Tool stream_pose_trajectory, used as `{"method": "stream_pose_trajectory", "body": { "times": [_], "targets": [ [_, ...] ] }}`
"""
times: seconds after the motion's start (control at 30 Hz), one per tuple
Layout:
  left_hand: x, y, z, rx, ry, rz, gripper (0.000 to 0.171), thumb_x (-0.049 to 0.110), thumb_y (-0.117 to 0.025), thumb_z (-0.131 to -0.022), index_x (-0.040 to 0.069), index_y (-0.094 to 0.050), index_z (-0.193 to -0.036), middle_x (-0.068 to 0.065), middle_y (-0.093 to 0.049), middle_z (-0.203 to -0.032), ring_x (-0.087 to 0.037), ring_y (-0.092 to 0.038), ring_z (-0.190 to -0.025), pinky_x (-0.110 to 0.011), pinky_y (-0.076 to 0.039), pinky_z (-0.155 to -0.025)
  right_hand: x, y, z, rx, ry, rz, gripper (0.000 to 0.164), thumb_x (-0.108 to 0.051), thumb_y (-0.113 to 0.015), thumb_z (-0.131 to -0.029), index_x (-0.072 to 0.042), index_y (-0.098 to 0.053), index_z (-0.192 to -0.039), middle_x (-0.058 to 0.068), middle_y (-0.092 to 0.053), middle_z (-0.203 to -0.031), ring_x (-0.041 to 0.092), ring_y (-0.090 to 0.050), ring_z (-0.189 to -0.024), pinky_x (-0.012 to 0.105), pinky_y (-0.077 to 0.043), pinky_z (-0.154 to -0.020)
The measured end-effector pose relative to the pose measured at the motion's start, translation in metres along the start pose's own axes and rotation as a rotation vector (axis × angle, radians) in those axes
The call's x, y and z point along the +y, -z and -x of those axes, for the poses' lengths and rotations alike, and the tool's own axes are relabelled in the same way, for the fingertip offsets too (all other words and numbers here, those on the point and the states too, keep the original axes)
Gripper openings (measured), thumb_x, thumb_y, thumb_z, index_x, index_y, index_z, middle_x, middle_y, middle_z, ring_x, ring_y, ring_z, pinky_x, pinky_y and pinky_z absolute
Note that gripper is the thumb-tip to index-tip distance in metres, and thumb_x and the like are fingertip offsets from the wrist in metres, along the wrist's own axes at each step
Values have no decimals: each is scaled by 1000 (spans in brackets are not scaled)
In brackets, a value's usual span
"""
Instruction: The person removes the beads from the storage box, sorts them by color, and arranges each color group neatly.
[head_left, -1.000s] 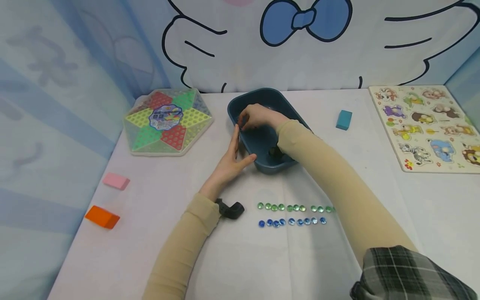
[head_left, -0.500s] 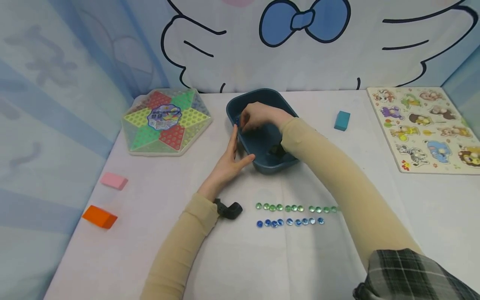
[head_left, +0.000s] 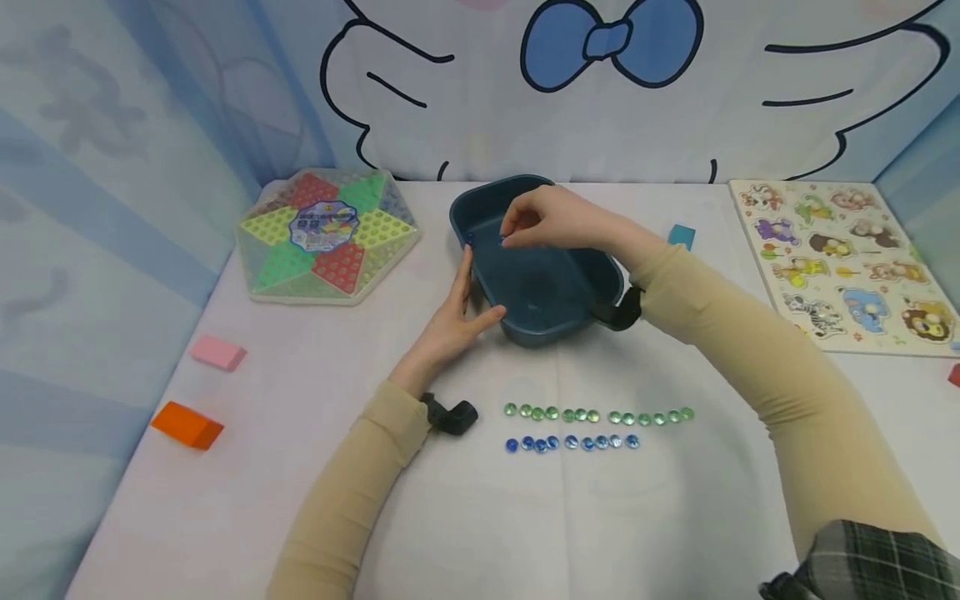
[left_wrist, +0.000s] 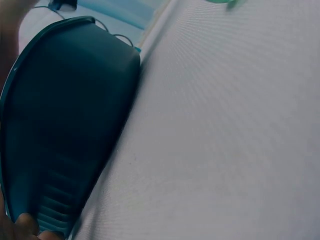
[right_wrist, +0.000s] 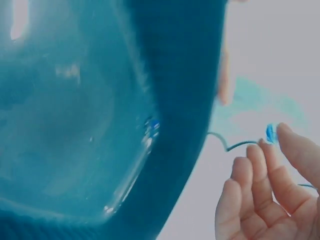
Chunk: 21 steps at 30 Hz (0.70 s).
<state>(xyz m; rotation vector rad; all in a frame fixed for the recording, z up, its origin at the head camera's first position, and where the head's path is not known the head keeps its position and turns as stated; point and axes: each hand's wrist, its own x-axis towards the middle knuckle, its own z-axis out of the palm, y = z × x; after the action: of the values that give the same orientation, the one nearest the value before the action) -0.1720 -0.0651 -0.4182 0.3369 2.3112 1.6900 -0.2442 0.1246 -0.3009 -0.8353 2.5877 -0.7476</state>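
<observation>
Between thumb and index fingertip, my right hand (head_left: 558, 218) pinches a blue glass bead (right_wrist: 271, 133) above the dark teal plastic tub (head_left: 536, 321). A second blue bead (right_wrist: 154, 125) lies inside the tub, against the foot of its wall. My left hand (head_left: 447, 329) rests along the tub's near left side, fingers straight and thumb spread towards the front; its fingertips (left_wrist: 26, 222) touch the tub in the left wrist view. On the table in front lie a row of green glass beads (head_left: 582, 415) and a row of blue ones (head_left: 572, 442).
A hexagonal game box (head_left: 327, 237) stands left of the tub. Pink (head_left: 218, 353) and orange (head_left: 187, 426) blocks lie at the left edge. A teal block (head_left: 682, 236) and an animal puzzle board (head_left: 843, 271) are on the right, with a red block (head_left: 954, 375) at the frame edge.
My right hand has come up from the tub's left side and moved right, with a blue bead now visible in its fingertips. The left hand stays at the tub.
</observation>
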Motion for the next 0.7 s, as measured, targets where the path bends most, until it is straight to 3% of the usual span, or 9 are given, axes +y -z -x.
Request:
{"method": "stream_pose_trajectory", "body": {
  "times": [0.17, 0.33, 0.53, 0.7],
  "targets": [
    [-5, -1, -2, 15, -23, 1, 93, 34, -64, -86, 43, 8, -145, 11, 5, -155, -16, -3, -143, -41, -11, -116, -4, -3, 37, 13, 13, -151, 21, -23, -63, -89, -9, -63, -105, 6, -63, -94, 24, -57, -80, 33, -52, -69],
    [-3, -1, -2, 8, -16, 3, 94, 33, -64, -86, 42, 8, -146, 10, 5, -155, -16, -3, -143, -40, -11, -116, 5, -10, 78, -27, 106, -288, 17, -16, -63, -89, -6, -63, -102, 6, -61, -95, 24, -56, -80, 30, -52, -70],
    [0, -2, -1, 16, 0, 1, 94, 33, -65, -86, 42, 7, -146, 11, 5, -155, -15, -4, -143, -38, -12, -116, 32, -23, 120, -142, 274, -305, 10, -8, -63, -87, -11, -66, -96, 1, -63, -90, 13, -55, -77, 26, -49, -68],
    [-1, -4, -1, 22, -15, -19, 95, 31, -65, -87, 39, 8, -147, 8, 5, -155, -15, -4, -143, -37, -13, -116, 57, -37, 152, -205, 332, -357, 17, -3, -65, -84, -15, -66, -96, 0, -61, -87, 10, -53, -73, 24, -47, -64]
  ]
}}
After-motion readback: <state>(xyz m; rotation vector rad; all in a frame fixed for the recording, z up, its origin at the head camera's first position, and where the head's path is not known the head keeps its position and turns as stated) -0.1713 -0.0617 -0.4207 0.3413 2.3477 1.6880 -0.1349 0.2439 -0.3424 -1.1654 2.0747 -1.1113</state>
